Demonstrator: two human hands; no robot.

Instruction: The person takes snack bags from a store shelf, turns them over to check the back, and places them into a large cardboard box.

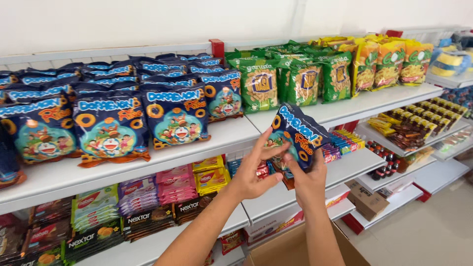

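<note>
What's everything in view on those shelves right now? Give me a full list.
Blue snack bag: one, dark blue, held in both hands before the shelves.
Blue snack bags: many, dark blue, top shelf left.
Green snack bags: several, green, top shelf middle.
Orange snack bags: several, orange-yellow, top shelf right.
Wafer packs: stacks, pink, yellow, green, second shelf left.
Cardboard box: one, brown, low shelf right.
Shelves: white, red brackets.
Left hand: grips the bag's lower edge.
Right hand: holds the bag from beneath.

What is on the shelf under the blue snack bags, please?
Under the blue snack bags, pink, yellow and green wafer packs lie stacked. The shelf board above covers the packs further back.
</note>
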